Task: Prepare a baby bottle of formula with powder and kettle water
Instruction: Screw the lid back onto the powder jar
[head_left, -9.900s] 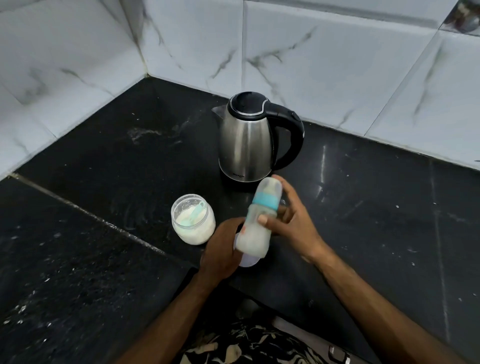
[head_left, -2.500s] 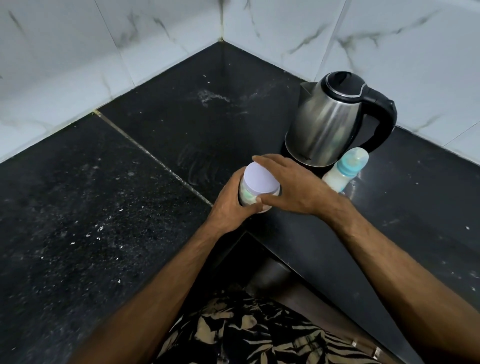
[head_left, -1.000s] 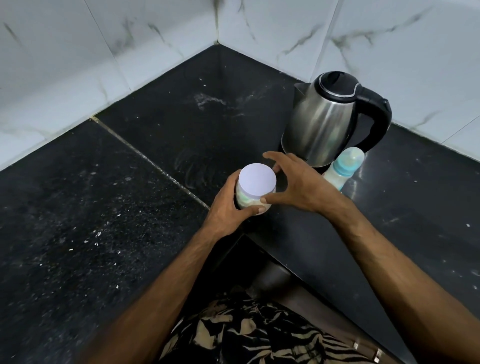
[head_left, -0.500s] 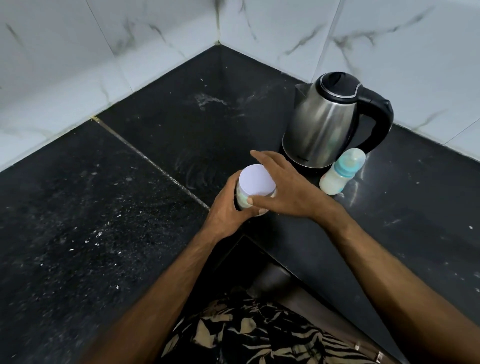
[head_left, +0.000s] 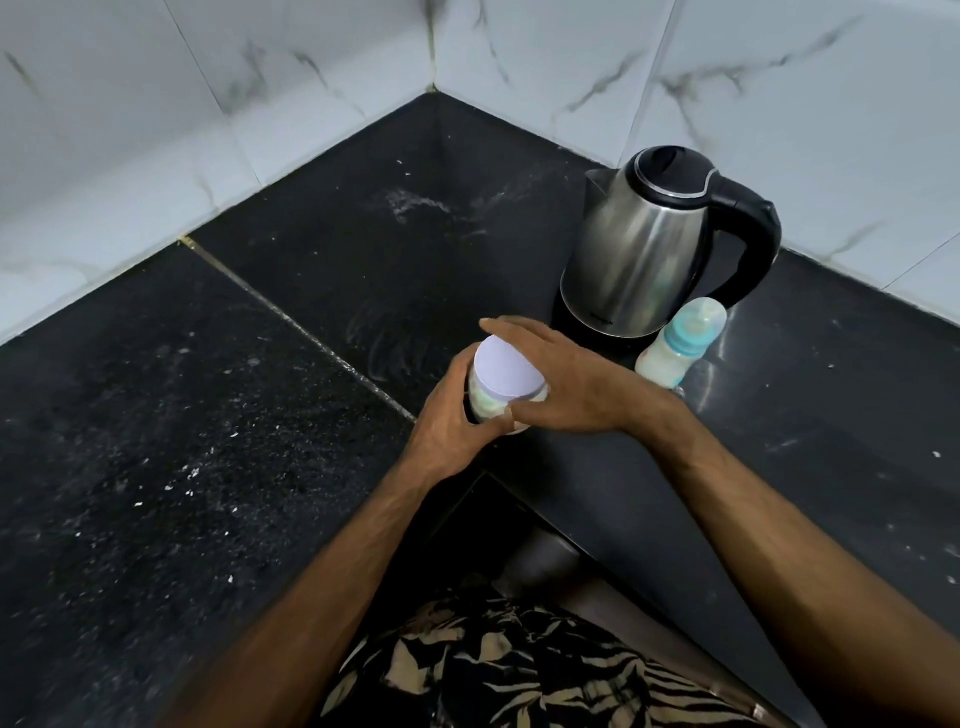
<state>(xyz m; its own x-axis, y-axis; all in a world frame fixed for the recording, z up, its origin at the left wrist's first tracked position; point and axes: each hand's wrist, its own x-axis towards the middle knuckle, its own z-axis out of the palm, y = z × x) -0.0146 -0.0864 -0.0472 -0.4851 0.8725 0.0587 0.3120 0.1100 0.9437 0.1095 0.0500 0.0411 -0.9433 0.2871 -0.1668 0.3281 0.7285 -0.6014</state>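
Head view: you look down on a black counter (head_left: 218, 415) set into a tiled corner. The kettle (head_left: 644, 254) is the landmark for everything below.
Powder jar: the jar (head_left: 491, 402) sits in front and to the left of the kettle, near the counter's front edge, with its pale lid (head_left: 506, 371) on top.
Left hand: your left hand (head_left: 447, 421) wraps the jar's body from the near-left side, fingers curled round it.
Right hand: your right hand (head_left: 561, 384) lies over the lid, thumb on its near rim and fingers curved round the far rim, gripping it.
Bottle: the baby bottle (head_left: 680, 345) stands just in front and to the right of the kettle, capped with its teal collar, pale liquid inside. Touching the kettle or not, cannot tell.
Stage: judged as late; bottle looks made up, you appear to be closing the jar.
Risk, lid: a cross-threaded or half-turned lid could let powder spill.
Risk, edge: the jar is close to the edge; a hard twist with a loose left grip could skid it off.
Risk, elbow: your right forearm (head_left: 769, 525) passes near the bottle; a wide swing could topple it.
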